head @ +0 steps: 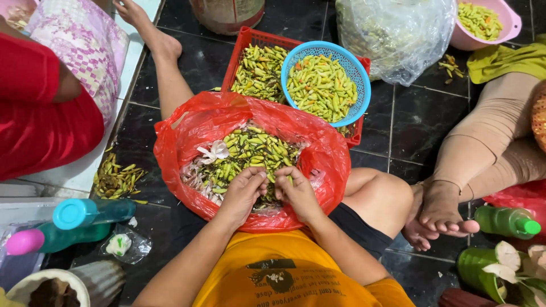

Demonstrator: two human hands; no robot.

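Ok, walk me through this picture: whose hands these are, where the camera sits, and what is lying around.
The camera is worn on a person's head and looks down, so the two bare hands at the bottom are the wearer's own. The left hand and right hand meet over a red plastic bag of small green chillies, pinching at them; just what each grips is hidden. Beyond it stand a red crate and a blue basket, both holding chillies. A clear bag and pink bowl lie farther off on the dark tiled floor. Other people sit alongside.
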